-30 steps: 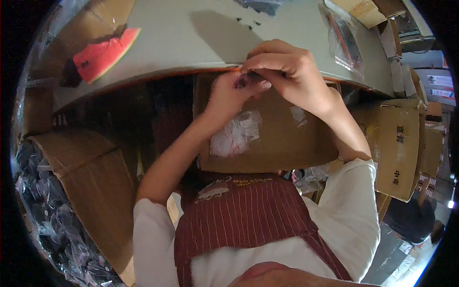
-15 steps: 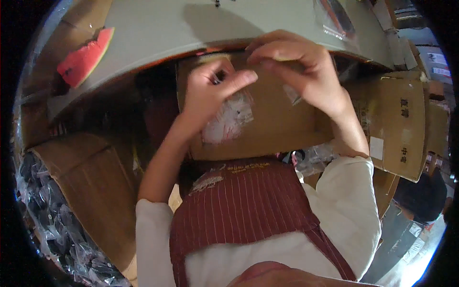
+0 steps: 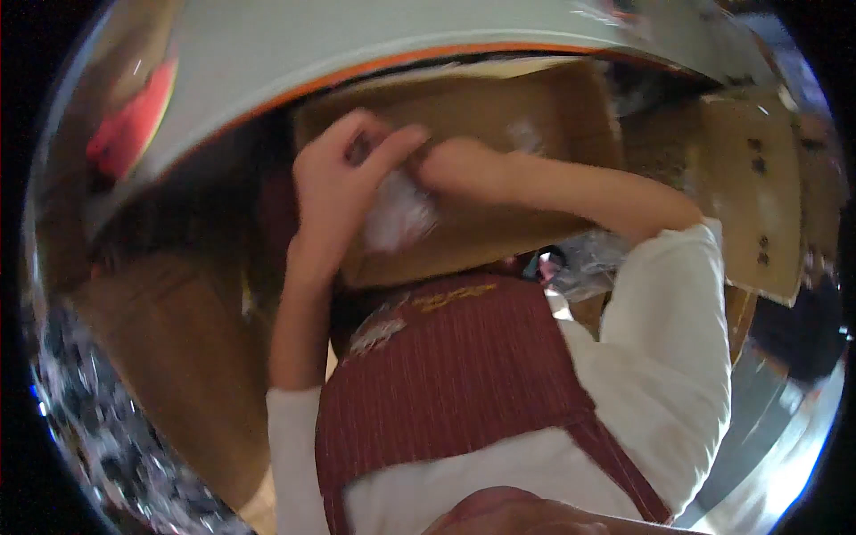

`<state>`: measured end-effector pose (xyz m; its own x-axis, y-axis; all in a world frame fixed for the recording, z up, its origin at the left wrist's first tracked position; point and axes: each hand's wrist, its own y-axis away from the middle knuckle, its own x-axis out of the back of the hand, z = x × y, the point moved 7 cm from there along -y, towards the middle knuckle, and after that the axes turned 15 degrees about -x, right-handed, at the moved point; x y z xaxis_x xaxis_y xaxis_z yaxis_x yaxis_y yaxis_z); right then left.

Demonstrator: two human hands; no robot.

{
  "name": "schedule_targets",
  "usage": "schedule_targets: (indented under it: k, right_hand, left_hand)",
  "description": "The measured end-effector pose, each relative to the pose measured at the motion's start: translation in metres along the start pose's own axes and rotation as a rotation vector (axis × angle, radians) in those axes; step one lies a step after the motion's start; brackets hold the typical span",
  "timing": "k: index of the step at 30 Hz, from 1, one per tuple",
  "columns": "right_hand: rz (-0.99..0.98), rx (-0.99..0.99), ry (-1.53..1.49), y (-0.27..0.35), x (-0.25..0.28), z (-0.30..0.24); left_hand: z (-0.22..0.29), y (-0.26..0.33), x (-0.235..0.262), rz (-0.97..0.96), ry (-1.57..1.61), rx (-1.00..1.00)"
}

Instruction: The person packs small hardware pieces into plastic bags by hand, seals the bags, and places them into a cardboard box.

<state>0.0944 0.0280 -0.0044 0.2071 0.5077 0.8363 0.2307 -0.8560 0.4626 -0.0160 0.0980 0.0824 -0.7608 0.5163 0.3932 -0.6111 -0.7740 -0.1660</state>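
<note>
My left hand (image 3: 343,169) is curled closed over the left part of an open cardboard box (image 3: 562,116). A small dark thing shows between its thumb and fingers, too blurred to name. My right hand (image 3: 465,168) reaches in from the right, low over the box, close to my left thumb. Motion smears it, and its fingertips are hidden. Clear plastic bags (image 3: 397,218) with pale contents lie in the box just below both hands. Another small piece of clear plastic (image 3: 524,136) lies farther right in it.
A pale table (image 3: 357,40) with an orange edge stands beyond the box. A red watermelon-slice shape (image 3: 134,125) is at its left end. Cardboard boxes (image 3: 749,196) stand at right, and a flap (image 3: 169,357) rises at left beside many bagged dark items (image 3: 116,428).
My right hand has come down and left, from raised above the box to beside my left hand. My left hand has shifted slightly left. The view has tilted, showing more of the box.
</note>
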Motion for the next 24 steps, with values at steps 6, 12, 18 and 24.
schedule_targets:
  k: [6, 12, 18, 24]
  right_hand:
    - [0.369, -0.03, 0.023, -0.007, 0.035, 0.009]
    - [0.816, 0.377, -0.404, 0.049, 0.112, -0.021]
    - [0.824, 0.301, -0.39, 0.03, 0.096, -0.012]
    - [0.508, 0.193, 0.107, -0.024, 0.007, -0.013]
  left_hand:
    - [-0.014, 0.009, -0.006, -0.074, -0.125, 0.019]
    - [0.008, 0.008, -0.009, -0.006, 0.081, -0.124]
    - [-0.021, 0.011, -0.011, -0.167, 0.097, -0.099]
    - [-0.02, 0.015, -0.009, -0.13, 0.115, -0.073]
